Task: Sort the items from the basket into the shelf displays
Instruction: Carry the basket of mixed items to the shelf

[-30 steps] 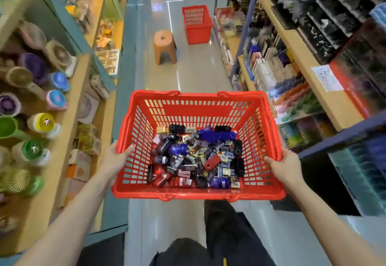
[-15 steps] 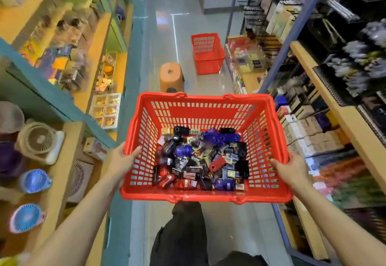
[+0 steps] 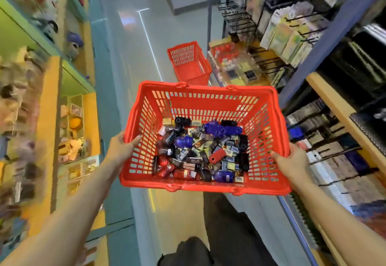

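From my head camera, I am carrying the red basket (image 3: 205,102) in the middle of the frame, out in front of me above the aisle floor. My left hand (image 3: 120,147) grips its left rim, thumb hooked over the edge into the basket and fingers curled under the outside. My right hand (image 3: 292,161) grips the right rim the same way, thumb on top. The basket sits squarely between my two hands, tilted a little. Inside, a heap of small items (image 3: 200,150) covers the bottom: dark, red and blue pieces with little labels. The shelves (image 3: 325,98) on the right side of the frame are close to my right hand; the yellow shelves (image 3: 48,119) on the left are blurred. A second red basket (image 3: 189,63) stands on the floor higher in the frame, just beyond mine
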Motion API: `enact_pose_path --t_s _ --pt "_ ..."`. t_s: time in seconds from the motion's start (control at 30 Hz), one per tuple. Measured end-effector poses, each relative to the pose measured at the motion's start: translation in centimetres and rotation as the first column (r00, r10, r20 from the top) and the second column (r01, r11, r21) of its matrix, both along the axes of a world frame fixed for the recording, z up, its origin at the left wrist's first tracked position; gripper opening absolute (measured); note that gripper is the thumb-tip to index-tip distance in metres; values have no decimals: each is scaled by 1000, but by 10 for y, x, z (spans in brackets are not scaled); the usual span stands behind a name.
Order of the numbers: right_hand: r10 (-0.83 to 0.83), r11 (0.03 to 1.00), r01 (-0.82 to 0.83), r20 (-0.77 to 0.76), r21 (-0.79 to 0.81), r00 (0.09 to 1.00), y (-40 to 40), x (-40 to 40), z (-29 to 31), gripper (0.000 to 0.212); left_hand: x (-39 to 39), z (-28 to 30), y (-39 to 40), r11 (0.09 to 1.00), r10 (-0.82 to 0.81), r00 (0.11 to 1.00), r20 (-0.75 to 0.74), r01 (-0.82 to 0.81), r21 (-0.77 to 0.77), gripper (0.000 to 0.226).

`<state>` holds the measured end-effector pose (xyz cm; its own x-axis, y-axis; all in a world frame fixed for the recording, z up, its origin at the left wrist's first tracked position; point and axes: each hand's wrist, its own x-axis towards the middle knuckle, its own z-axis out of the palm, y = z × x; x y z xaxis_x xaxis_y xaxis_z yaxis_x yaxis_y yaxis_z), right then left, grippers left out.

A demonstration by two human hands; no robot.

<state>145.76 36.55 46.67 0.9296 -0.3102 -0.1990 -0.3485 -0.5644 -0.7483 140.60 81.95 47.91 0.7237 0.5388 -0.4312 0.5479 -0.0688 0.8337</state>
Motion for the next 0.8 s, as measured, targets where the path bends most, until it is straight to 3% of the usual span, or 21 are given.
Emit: enact_pose_path --t_s 0.2,0.4,0.8 --pt "-8 997 3 -57 -82 998 51 136 8 27 144 8 55 1000 -15 1000 12 15 -22 32" --pt "-112 994 112 -10 -13 994 121 243 6 28 296 13 122 991 -129 990 64 131 -27 33" --pt "-390 920 385 -60 -77 919 198 346 -8 28 561 5 173 899 -435 900 -17 434 -64 25"
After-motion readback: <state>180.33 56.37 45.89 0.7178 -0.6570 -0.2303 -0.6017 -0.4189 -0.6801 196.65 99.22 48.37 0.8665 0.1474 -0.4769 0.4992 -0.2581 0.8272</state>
